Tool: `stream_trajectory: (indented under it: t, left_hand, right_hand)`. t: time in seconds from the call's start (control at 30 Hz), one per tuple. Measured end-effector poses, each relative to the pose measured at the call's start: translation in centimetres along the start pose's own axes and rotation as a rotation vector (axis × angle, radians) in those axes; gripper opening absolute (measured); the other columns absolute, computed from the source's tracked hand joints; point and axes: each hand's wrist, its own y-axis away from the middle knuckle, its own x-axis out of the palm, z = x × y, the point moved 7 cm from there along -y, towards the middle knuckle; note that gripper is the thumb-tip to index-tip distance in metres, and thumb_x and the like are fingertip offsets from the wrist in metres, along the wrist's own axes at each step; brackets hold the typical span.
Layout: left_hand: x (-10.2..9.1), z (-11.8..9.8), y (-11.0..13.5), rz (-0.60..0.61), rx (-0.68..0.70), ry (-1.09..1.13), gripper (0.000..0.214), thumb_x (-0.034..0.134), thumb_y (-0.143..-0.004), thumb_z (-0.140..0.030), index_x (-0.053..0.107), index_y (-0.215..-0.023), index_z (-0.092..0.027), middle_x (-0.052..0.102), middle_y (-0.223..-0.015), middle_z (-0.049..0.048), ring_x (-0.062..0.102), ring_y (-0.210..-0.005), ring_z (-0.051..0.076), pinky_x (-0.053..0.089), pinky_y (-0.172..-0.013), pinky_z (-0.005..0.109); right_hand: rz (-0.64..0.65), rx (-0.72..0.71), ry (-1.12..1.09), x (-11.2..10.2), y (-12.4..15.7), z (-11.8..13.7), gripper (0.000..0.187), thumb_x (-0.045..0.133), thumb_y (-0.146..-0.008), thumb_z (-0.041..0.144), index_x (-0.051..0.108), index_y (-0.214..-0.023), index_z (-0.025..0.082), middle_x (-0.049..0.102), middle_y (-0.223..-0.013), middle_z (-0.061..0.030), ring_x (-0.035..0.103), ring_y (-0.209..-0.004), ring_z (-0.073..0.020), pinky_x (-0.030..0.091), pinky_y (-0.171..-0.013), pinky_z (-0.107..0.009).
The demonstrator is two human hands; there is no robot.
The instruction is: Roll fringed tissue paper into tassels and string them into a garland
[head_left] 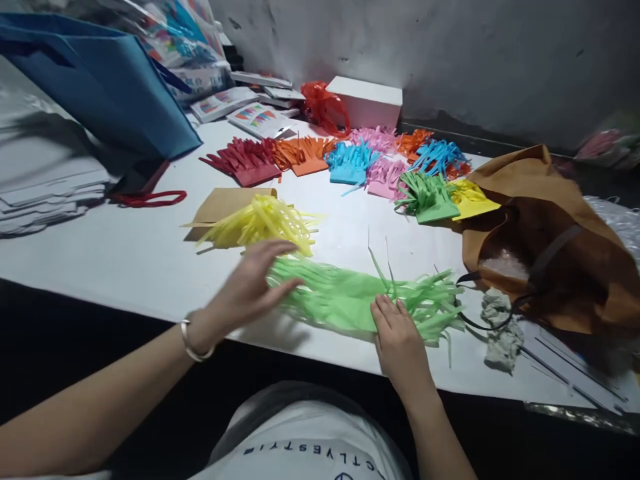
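A light green sheet of tissue paper (345, 300), cut into fringe at both ends, lies flat along the table's front edge. Over its left fringe is my left hand (257, 280), thumb and fingers apart, holding nothing. My right hand (400, 340) rests with its fingers laid on the sheet near the start of the right fringe. Just behind my left hand sits a yellow fringed paper bundle (265, 223), partly on top of a brown paper piece (215, 207). Two thin green strips stick up from the sheet's back edge.
Fringed bundles in several colours, such as a red one (245, 160) and a green one (433, 197), line the back. A brown bag (550, 233) and crumpled paper (500, 327) are at right. A blue bag (110, 87) and stacked white sheets (45, 180) stand left.
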Motion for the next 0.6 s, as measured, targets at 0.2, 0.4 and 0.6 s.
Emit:
stream_trajectory:
  t: [0.2,0.4,0.6]
  left_hand:
    - [11.0,-7.3,3.1,0.402,0.496,-0.117,0.050,0.063,-0.091,-0.037,0.051,-0.134,-0.015,0.054,-0.142,0.0163,0.046,-0.133,0.034,0.038,-0.112,0.053]
    - [12.4,-6.0,3.1,0.434,0.457,-0.074,0.050,0.055,-0.096,-0.038,0.048,-0.138,-0.012,0.050,-0.147,0.0160,0.041,-0.139,0.033,0.034,-0.115,0.054]
    - [11.8,-6.0,2.7,0.337,0.415,0.001,0.033,0.050,-0.097,-0.023,0.053,-0.129,-0.013,0.061,-0.134,0.0153,0.050,-0.132,0.029,0.039,-0.112,0.050]
  right_hand:
    - [0.100,0.088,-0.052,0.1,0.8,-0.9,0.041,0.049,-0.096,0.019,0.055,-0.136,0.017,0.052,-0.146,-0.0113,0.043,-0.139,-0.0310,0.029,-0.119,-0.054]
    - [0.167,0.503,0.151,-2.0,6.0,-8.6,0.050,0.049,-0.094,0.034,0.050,-0.139,0.013,0.046,-0.148,-0.0240,0.046,-0.132,-0.0439,0.031,-0.100,-0.077]
    - [-0.170,0.488,0.046,-8.6,5.4,-6.5,0.039,0.049,-0.091,0.011,0.058,-0.129,0.018,0.060,-0.134,-0.0150,0.055,-0.125,-0.0322,0.043,-0.104,-0.054]
